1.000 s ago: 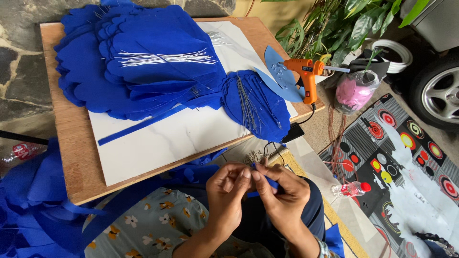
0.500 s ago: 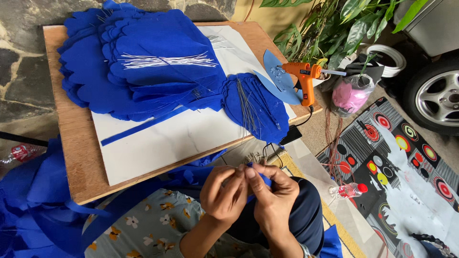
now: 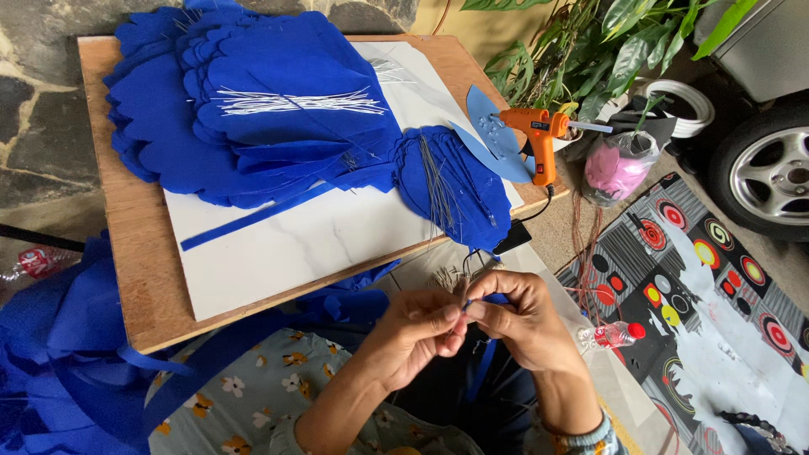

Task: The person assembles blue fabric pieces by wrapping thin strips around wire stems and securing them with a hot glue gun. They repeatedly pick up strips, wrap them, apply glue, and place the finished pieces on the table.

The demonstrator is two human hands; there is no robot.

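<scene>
While your left hand (image 3: pixel 415 330) and right hand (image 3: pixel 524 318) meet over your lap, fingertips pinching a narrow blue strip (image 3: pixel 486 364) around thin wire, keep the pinch tight. Beyond, cut blue fabric pieces (image 3: pixel 278 109) cover the white board (image 3: pixel 303 244); the orange glue gun (image 3: pixel 539 135) rests farther right.

Small clear bottle (image 3: pixel 613 334), red cap and label, lying on floor mat (image 3: pixel 716 278).
</scene>
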